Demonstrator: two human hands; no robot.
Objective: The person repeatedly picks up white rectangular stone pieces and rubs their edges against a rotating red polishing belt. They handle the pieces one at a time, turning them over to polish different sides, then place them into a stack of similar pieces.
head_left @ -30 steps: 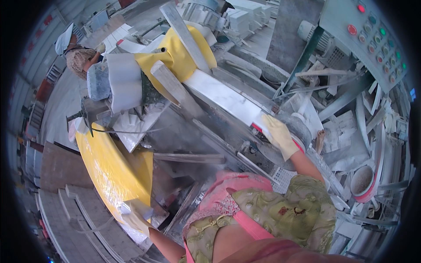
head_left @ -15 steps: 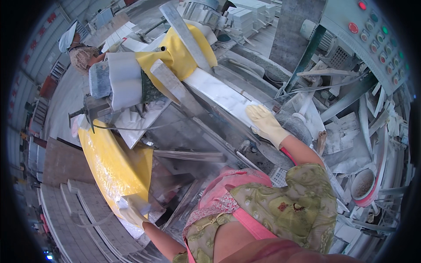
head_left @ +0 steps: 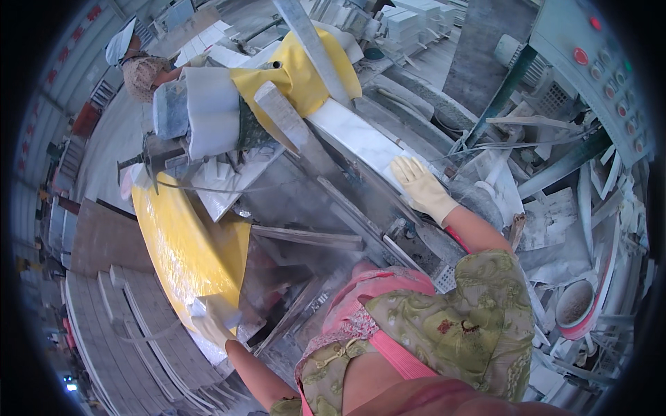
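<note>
Person's gloved R hand (head_left: pixel 423 191), fingers straight, not gripping, lies on white stone strip (head_left: pixel 357 137) atop machine bed. Far end's at yellow flap (head_left: pixel 300 87), near length out: prob. part-done. Gloved L hand (head_left: pixel 210 327) by yellow sheet (head_left: pixel 184 239); can't tell grip.

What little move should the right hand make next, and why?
Maybe the right hand should gently push the white slab toward the yellow sheet: the hand rests palm down near the slab's closer end, and the slab's other visible end reaches that sheet.
</note>
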